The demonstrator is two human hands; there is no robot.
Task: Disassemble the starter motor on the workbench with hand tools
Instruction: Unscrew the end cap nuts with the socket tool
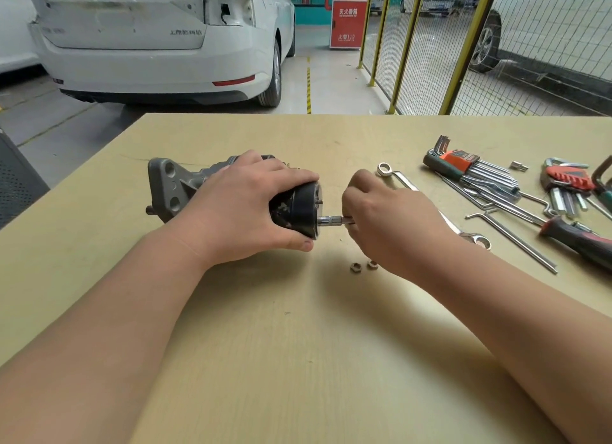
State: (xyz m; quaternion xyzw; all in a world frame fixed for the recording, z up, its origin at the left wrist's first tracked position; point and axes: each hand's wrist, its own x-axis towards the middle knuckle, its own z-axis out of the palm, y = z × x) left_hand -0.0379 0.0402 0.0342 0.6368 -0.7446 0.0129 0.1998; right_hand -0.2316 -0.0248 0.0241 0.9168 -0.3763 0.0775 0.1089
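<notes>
Left hand (241, 208) clamps the starter motor (198, 192) while right hand (384, 218) grips a socket driver (332, 219) on the end-cap bolt — next, likely back it out.

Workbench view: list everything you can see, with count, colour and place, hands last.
workbench: 1, tan, foreground
starter motor: 1, grey with black end cap, left of centre
socket driver: 1, silver, at the end cap
nuts: 2, silver, loose, centre
spanner: at least 1, silver, right of centre
hex key sets: 2, red holders, far right
loose hex keys: several, silver, right side
screwdriver: 1, red and black handle, right edge
cars: several, white, background
cabinet: 1, red, background centre
fence: 1, yellow posts, background right
left hand: 1, grips the starter motor
right hand: 1, holds the socket driver
</notes>
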